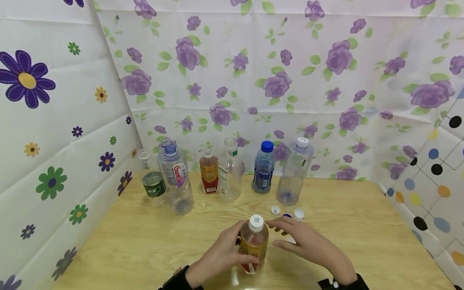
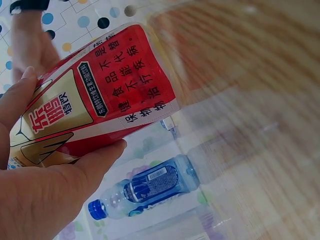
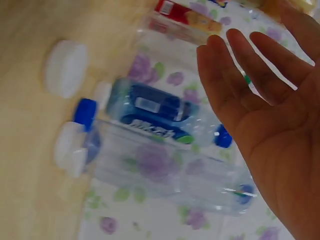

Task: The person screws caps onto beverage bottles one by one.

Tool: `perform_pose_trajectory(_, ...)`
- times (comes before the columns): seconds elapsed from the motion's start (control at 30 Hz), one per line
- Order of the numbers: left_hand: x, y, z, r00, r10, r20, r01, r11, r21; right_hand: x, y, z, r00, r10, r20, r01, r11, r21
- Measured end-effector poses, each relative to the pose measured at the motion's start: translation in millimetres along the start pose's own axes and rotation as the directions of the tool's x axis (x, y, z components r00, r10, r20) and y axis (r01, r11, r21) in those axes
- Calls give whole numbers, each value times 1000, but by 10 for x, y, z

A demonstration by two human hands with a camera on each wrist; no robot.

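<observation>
A drink bottle [image 1: 253, 238] with a white cap and a red and gold label stands upright near the front of the table. My left hand [image 1: 224, 250] grips it from the left side, thumb across the label. In the left wrist view the red and gold label [image 2: 120, 75] fills much of the picture. Just right of the cap is my right hand [image 1: 308, 241], its fingers loosely extended and holding nothing. The right wrist view shows this hand [image 3: 270, 110] with its fingers spread and the palm bare.
Along the back wall stand a green-labelled bottle [image 1: 154, 185], a GamOn bottle [image 1: 177, 177], a smaller red and gold bottle [image 1: 209, 173], a clear bottle [image 1: 232, 177], a blue-capped bottle [image 1: 264, 171] and a large white-capped bottle [image 1: 294, 173]. A white cap [image 1: 275, 210] and other loose caps lie beyond my right hand.
</observation>
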State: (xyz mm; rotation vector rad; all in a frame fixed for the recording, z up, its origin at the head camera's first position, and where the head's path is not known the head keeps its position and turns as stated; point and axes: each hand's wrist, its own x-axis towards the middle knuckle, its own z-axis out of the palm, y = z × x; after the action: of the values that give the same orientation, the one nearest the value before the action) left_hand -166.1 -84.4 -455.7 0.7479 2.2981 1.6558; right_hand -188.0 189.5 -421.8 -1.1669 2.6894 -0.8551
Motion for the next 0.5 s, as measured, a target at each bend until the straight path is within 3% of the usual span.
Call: perform_pose_trajectory(0.5,48,1,-12,1000,-28,0,28,1000,7,-87,324,92,995,25,94,-17,997,-80)
